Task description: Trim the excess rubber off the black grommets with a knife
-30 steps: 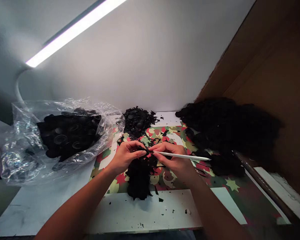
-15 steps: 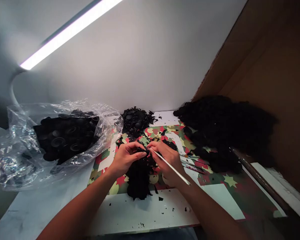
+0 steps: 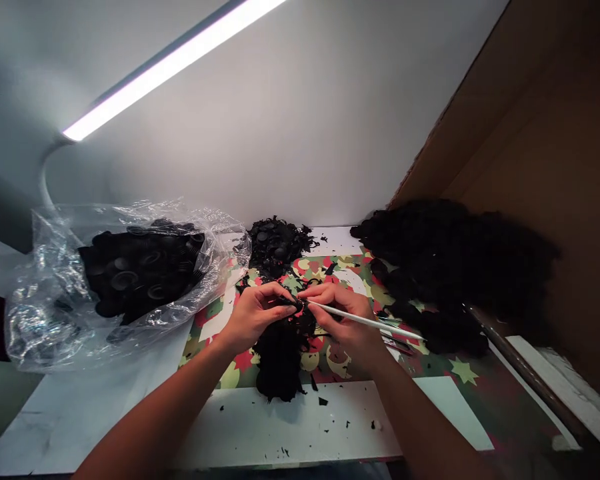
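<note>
My left hand [image 3: 257,313] pinches a small black piece [image 3: 296,305] between thumb and fingertips above the table. My right hand [image 3: 344,319] grips a thin white stick tool [image 3: 365,321] like a pen, its tip touching that black piece. Directly below both hands lies a heap of black scraps [image 3: 280,357] on a patterned mat [image 3: 440,373] with red, green and cream shapes.
A clear plastic bag [image 3: 45,313] of black round parts [image 3: 140,270] sits at left. A small pile of black parts [image 3: 276,243] lies at the back, a large black mound [image 3: 445,260] at right beside a brown cardboard wall [image 3: 545,133]. Metal tweezers [image 3: 397,341] lie on the mat. A lamp bar [image 3: 170,67] glows overhead.
My right hand has swung the white tool's free end from pointing down toward me back out to the right. Both hands stay at the same black piece.
</note>
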Available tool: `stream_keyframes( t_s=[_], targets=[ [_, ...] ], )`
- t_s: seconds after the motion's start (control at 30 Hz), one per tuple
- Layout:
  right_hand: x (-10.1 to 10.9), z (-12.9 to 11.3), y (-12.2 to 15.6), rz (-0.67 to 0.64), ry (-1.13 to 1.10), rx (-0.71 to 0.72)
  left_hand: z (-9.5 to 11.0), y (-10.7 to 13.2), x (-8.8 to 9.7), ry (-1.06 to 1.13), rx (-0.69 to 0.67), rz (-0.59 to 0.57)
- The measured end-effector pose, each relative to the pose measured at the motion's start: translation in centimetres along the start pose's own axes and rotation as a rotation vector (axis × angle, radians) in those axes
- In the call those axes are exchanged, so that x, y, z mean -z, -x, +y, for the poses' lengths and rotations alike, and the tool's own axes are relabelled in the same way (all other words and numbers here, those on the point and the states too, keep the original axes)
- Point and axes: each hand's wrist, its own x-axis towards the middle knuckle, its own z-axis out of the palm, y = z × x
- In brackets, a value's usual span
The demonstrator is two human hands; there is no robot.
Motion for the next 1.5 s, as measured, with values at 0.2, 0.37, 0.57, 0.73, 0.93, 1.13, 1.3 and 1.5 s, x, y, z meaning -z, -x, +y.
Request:
stream_keyframes(
  t_s=[0.2, 0.37, 0.57, 0.73, 0.93, 1.13, 1.3, 1.5],
  targets=[
    [-0.4, -0.2, 0.0, -0.034, 0.104, 0.123, 0.1, 0.1, -0.1, -0.064, -0.033, 0.024],
    [-0.6, 0.1, 0.1, -0.041, 0.139, 0.199, 0.0, 0.1, -0.2, -0.06, -0.033, 0.033],
    [-1.2, 0.0, 0.3, -0.021, 0.229, 0.221, 0.1, 0.1, -0.2, -0.071, -0.035, 0.05],
    [-1.2, 0.1, 0.4, -0.014, 0.262, 0.215, 0.0, 0.1, -0.2, -0.08, -0.041, 0.062],
    [-1.4, 0.2, 0.4, -0.02, 0.266, 0.249, -0.4, 0.1, -0.2, -0.07, -0.033, 0.066],
    [-1.8, 0.6, 0.3, 0.096, 0.573, 0.301, -0.6, 0.1, -0.4, -0.056, -0.02, 0.081],
    [-0.1, 2.2, -0.4, 0.191, 0.576, 0.135, 0.0, 0.2, -0.3, -0.022, 0.037, 0.056],
    [-0.2, 2.2, -0.2, 0.194, 0.444, 0.019, -0.5, 0.2, 0.0, 0.033, -0.04, 0.049]
  ],
)
